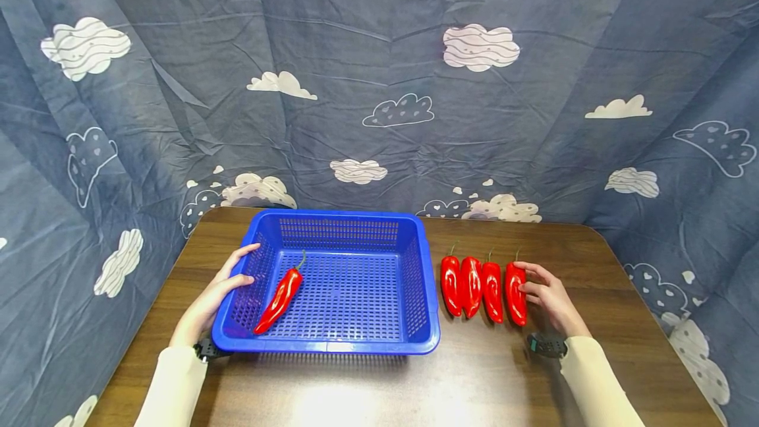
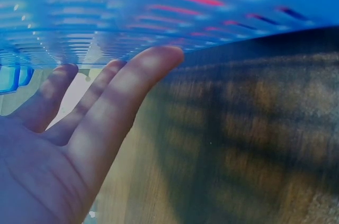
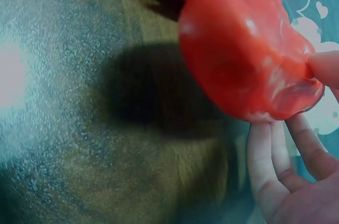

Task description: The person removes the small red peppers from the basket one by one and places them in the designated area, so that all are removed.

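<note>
A blue plastic basket (image 1: 332, 346) with slotted walls stands on the left of the table. One red chili pepper (image 1: 279, 302) with a green stem lies inside it, near the left wall. My left hand (image 1: 219, 292) holds the basket's left side, with fingertips over the rim; in the left wrist view, other fingers touch its slotted outside. Right of the basket, several red peppers lie side by side. My right hand (image 1: 551, 298) pinches the rightmost pepper (image 1: 514, 295); the right wrist view shows this pepper (image 3: 233, 49) between thumb and fingers.
The other red peppers (image 1: 471, 285) lie between the basket and my right hand. A brown wooden table (image 1: 474, 374) carries everything. Dark cloth with cloud prints (image 1: 356, 38) hangs behind and at both sides. Dark wrist bands (image 1: 547, 345) sit at my sleeves.
</note>
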The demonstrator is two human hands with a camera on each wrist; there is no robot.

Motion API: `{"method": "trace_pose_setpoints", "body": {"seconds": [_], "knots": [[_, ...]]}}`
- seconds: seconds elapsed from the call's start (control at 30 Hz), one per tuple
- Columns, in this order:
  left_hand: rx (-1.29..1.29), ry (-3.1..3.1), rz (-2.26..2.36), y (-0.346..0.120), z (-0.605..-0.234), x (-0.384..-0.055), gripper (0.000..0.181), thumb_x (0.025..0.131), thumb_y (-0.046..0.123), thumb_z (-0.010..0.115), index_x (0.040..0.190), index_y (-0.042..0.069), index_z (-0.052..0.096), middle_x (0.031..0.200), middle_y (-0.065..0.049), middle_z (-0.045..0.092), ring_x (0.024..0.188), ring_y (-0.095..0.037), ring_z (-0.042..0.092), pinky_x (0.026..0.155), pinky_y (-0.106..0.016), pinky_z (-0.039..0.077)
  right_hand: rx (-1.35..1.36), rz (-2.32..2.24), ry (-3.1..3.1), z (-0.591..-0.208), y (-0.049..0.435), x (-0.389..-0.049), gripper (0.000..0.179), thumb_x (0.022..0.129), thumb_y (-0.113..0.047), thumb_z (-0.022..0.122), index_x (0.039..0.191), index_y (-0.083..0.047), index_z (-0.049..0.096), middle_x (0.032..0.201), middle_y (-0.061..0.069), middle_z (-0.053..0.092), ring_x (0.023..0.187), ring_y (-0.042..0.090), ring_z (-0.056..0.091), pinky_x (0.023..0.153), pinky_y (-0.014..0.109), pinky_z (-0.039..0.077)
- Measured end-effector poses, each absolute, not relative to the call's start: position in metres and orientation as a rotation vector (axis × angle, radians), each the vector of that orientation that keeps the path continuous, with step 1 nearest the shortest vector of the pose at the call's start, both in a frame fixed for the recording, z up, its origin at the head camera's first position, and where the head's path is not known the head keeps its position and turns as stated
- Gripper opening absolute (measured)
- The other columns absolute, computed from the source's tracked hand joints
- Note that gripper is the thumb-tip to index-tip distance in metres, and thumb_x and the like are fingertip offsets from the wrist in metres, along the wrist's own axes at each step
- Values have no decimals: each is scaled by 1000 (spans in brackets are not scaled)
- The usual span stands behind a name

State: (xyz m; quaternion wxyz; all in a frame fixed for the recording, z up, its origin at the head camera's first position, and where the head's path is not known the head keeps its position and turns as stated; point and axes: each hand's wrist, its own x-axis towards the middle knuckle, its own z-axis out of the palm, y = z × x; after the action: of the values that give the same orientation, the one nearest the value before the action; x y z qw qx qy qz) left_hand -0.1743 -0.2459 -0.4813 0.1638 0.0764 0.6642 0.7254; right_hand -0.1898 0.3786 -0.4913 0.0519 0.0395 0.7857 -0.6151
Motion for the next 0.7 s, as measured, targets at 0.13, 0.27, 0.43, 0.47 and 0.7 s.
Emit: {"method": "trace_pose_setpoints", "body": {"seconds": [0.13,0.27,0.43,0.47,0.7], "knots": [[213,1900,2063,-246,-481,-174,60,98,8,42,151,24,20,147,-22,15,117,-36,40,86,-44,46,126,-1830,2417,-493,377,-190,40,92,0,53,131,0,50,118,12,51,86,8,58,73,26,51],[208,1905,2058,-246,-481,-174,60,98,8,42,151,24,20,147,-22,15,118,-37,39,86,-44,46,129,-1787,2448,-493,374,-191,45,91,0,52,134,7,42,124,23,46,86,8,58,73,26,51],[204,1911,2058,-246,-481,-175,60,97,7,42,151,24,20,148,-22,15,120,-38,37,87,-43,46,123,-1751,2472,-493,372,-193,47,90,1,51,135,10,40,130,30,41,87,8,58,73,26,52],[204,1909,2060,-246,-481,-175,60,97,7,42,151,24,20,148,-22,15,120,-38,37,87,-43,46,119,-1752,2472,-494,372,-193,47,90,2,51,134,10,40,131,31,41,87,8,59,74,26,52],[213,1889,2074,-245,-481,-175,60,97,7,42,150,25,20,148,-22,15,120,-37,37,87,-44,46,99,-1778,2456,-495,371,-195,47,90,4,50,134,12,39,132,32,40,88,7,60,75,27,52]]}}
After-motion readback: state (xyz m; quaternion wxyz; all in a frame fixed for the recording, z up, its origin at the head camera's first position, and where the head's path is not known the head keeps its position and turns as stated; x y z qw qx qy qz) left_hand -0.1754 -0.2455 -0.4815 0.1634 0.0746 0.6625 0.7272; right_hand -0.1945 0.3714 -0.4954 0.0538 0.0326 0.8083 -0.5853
